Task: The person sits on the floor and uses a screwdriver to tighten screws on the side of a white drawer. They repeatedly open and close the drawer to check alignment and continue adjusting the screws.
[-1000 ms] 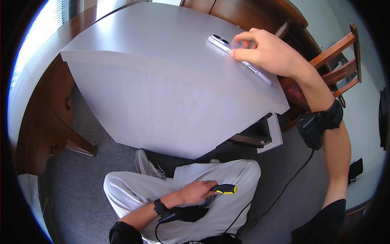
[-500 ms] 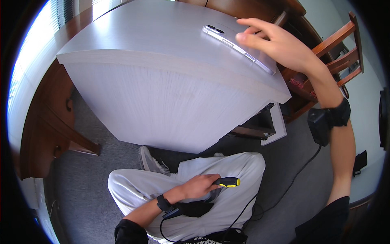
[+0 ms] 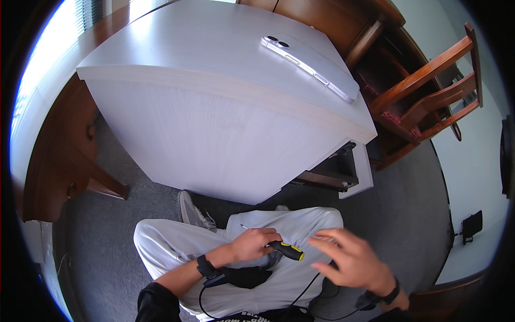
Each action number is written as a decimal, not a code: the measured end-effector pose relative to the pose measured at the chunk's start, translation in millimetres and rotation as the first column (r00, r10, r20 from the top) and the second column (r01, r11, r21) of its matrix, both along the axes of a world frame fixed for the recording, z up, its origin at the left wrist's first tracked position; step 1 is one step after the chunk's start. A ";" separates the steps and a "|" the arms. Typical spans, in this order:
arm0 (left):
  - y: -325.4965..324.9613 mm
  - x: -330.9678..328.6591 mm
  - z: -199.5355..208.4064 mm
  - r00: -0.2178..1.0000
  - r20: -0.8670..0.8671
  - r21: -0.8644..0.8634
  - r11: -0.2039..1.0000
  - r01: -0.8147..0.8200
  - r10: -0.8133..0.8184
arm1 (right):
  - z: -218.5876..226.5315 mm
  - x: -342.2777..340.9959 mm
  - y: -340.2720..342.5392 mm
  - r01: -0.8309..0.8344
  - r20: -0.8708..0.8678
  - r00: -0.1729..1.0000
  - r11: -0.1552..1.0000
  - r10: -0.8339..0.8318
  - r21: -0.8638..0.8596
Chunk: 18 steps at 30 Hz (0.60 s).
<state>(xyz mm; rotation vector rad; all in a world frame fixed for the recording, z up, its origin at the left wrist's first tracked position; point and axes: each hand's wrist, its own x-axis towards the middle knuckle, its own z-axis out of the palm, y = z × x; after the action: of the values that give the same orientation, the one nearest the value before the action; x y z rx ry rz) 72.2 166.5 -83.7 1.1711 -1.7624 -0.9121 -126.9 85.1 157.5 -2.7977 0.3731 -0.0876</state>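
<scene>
Now the left hand [image 3: 255, 244] grips a screwdriver [image 3: 286, 249], its rounded black-and-yellow handle [image 3: 292, 251] jutting out above pale, creased cloth trousers [image 3: 167, 237], a thin metal shaft [image 3: 244, 227] poking out opposite. Near the handle's end, the right hand [image 3: 351, 262] curves loosely, seemingly empty, though blur softens it. On the grained cabinet [image 3: 214, 123] lies a slim, glossy phone [image 3: 314, 63].

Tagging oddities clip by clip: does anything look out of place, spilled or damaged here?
One thing: what looks like a drawer stands open low on the right of the pale cabinet, its dark inside exposed. No spill or damage is visible.
</scene>
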 end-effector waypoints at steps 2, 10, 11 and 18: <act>0.1 -4.1 1.6 1.000 0.022 -0.041 0.999 0.013 -0.012 | -36.0 -6.7 9.4 0.035 -0.055 0.998 0.996 -0.031 0.076; -3.6 -30.1 10.0 0.976 0.208 -0.349 0.937 0.021 0.056 | -132.1 -29.2 21.4 0.423 -0.223 0.906 0.736 -0.360 0.528; -5.0 -33.5 13.7 0.975 0.216 -0.380 0.924 0.035 0.052 | -137.2 -33.9 21.7 0.477 -0.281 0.879 0.677 -0.386 0.560; -26.0 -40.3 63.3 0.950 0.278 -0.393 0.919 -0.019 0.139 | -136.6 -74.6 13.6 0.506 -0.321 0.768 0.218 -0.554 0.834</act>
<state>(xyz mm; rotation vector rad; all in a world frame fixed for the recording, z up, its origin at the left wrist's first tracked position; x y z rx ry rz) 31.9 140.5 -20.4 1.1498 -2.0055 -0.3183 -201.4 98.6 20.9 -1.4550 1.0229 -0.0724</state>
